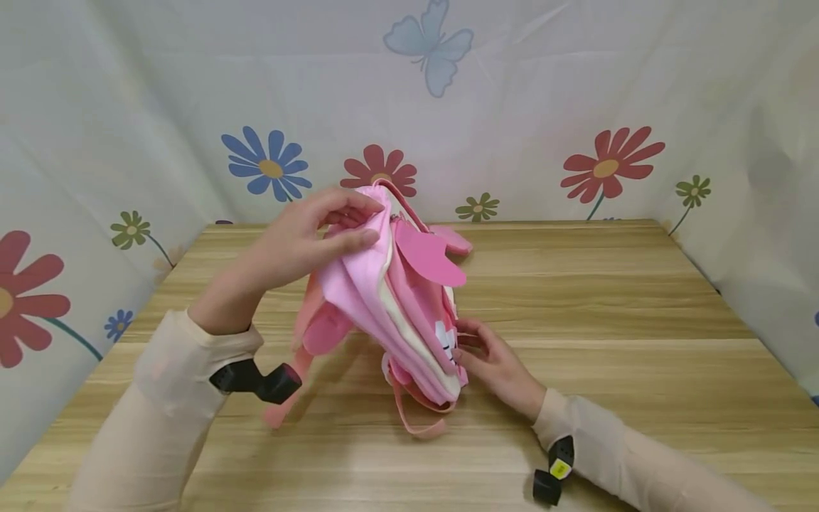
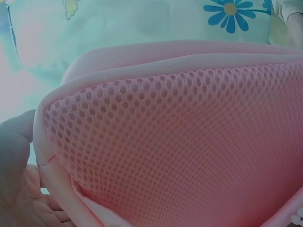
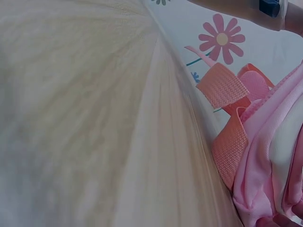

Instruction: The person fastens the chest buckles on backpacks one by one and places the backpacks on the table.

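Note:
A small pink backpack (image 1: 416, 306) stands tilted on the wooden table, its cream zip edge facing me. My left hand (image 1: 320, 231) pinches its upper edge between thumb and fingers. In the left wrist view the mesh back panel (image 2: 180, 132) fills most of the picture, with fingers (image 2: 16, 156) at its left edge. Low on the bag's front, beside a white face patch (image 1: 444, 341), my right hand (image 1: 495, 363) touches it with loosely bent fingers. Pink ear-shaped flaps (image 1: 431, 256) stick out from the front. Orange webbing straps (image 3: 229, 146) show in the right wrist view.
The wooden table (image 1: 608, 306) extends around the bag on both sides. Behind it hangs a pale curtain (image 1: 512, 121) printed with flowers and a butterfly. One strap end (image 1: 425, 430) lies on the table in front of the bag.

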The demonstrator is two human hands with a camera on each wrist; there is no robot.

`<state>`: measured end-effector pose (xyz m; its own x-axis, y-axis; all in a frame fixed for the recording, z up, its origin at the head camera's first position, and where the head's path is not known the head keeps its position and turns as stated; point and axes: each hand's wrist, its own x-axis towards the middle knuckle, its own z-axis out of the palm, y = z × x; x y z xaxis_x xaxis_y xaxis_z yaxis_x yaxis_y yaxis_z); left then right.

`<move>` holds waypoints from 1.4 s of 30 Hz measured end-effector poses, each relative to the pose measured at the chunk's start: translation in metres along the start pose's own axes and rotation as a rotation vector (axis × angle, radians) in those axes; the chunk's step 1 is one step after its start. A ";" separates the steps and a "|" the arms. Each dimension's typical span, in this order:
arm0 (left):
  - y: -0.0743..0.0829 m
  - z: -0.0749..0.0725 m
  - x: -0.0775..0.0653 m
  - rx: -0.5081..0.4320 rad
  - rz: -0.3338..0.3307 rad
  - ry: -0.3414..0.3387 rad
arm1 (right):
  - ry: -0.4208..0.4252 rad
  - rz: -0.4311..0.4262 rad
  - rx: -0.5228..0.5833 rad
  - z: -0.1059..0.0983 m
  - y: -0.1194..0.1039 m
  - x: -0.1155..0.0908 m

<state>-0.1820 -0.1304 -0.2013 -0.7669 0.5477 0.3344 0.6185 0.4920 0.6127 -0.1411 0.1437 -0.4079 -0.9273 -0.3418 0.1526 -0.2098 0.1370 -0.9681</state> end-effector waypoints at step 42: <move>0.059 0.023 0.037 0.068 -0.037 -0.035 | -0.064 -0.022 -0.184 -0.056 -0.024 0.003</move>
<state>-0.1706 -0.0658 -0.1692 -0.7836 0.5515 0.2862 0.6012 0.5566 0.5734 -0.1566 0.1916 -0.3725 -0.9015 -0.4040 0.1552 -0.2889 0.2946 -0.9109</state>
